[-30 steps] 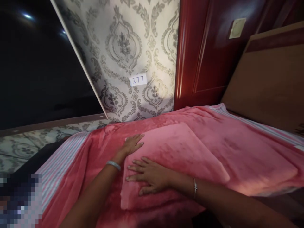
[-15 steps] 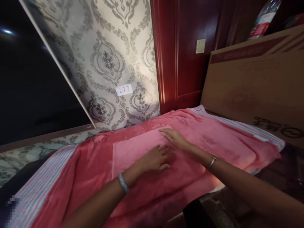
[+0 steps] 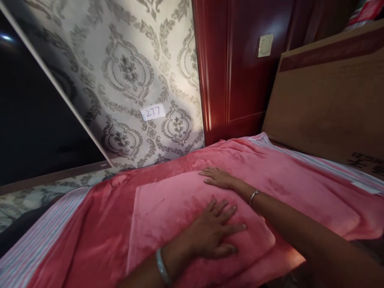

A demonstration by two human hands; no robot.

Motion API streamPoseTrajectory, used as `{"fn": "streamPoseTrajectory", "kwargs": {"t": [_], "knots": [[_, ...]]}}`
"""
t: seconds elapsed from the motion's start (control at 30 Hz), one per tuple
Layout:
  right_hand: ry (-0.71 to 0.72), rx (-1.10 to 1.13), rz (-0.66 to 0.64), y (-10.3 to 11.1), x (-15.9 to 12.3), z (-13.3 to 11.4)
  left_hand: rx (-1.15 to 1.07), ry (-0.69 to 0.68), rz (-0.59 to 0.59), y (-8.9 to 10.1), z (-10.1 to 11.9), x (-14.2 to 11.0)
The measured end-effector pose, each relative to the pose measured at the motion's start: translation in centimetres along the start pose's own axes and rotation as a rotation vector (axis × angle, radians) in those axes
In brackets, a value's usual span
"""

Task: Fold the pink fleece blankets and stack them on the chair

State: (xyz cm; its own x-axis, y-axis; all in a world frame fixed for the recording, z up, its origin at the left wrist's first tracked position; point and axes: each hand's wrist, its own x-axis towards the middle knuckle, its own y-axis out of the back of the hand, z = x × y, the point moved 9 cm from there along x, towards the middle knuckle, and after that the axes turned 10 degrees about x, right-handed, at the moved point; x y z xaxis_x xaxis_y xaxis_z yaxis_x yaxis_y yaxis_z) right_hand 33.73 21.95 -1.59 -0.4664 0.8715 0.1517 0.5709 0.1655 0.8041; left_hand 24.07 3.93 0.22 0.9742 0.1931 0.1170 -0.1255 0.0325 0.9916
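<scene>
A folded pink plush cloth [image 3: 168, 204] lies on a larger pink-red blanket [image 3: 105, 208] with striped borders. My left hand [image 3: 211, 230], a pale bracelet at its wrist, rests palm down on the cloth with its fingers spread. Farther back, my right hand [image 3: 217, 178] lies flat near the cloth's far edge, fingers stretched out to the left; a thin silver bangle circles that wrist. Neither hand grips anything. A few darker brushed marks show in the cloth's nap around my left hand.
A large cardboard box [image 3: 327, 104] leans at the right, with part of a bottle [image 3: 364, 14] above it. Behind the blanket are a patterned wall [image 3: 129, 72] bearing a "277" label [image 3: 153, 112] and a dark red wooden panel [image 3: 243, 80]. At left stands a black screen [image 3: 39, 108].
My left hand has moved right and nearer to me, its fingers now spread wider. My right hand has flattened on the cloth. The view has come closer; the lighter cloth area extends farther toward me.
</scene>
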Motion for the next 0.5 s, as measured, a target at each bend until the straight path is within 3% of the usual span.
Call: {"fn": "streamPoseTrajectory", "kwargs": {"t": [0.23, 0.5], "knots": [[-0.008, 0.061, 0.030, -0.6, 1.1, 3.3, -0.045, -0.010, -0.003, 0.7, 0.0, 0.1], [0.011, 0.031, 0.038, -0.5, 0.8, 2.4, -0.010, -0.013, 0.042, 0.5, 0.0, 0.0]]}}
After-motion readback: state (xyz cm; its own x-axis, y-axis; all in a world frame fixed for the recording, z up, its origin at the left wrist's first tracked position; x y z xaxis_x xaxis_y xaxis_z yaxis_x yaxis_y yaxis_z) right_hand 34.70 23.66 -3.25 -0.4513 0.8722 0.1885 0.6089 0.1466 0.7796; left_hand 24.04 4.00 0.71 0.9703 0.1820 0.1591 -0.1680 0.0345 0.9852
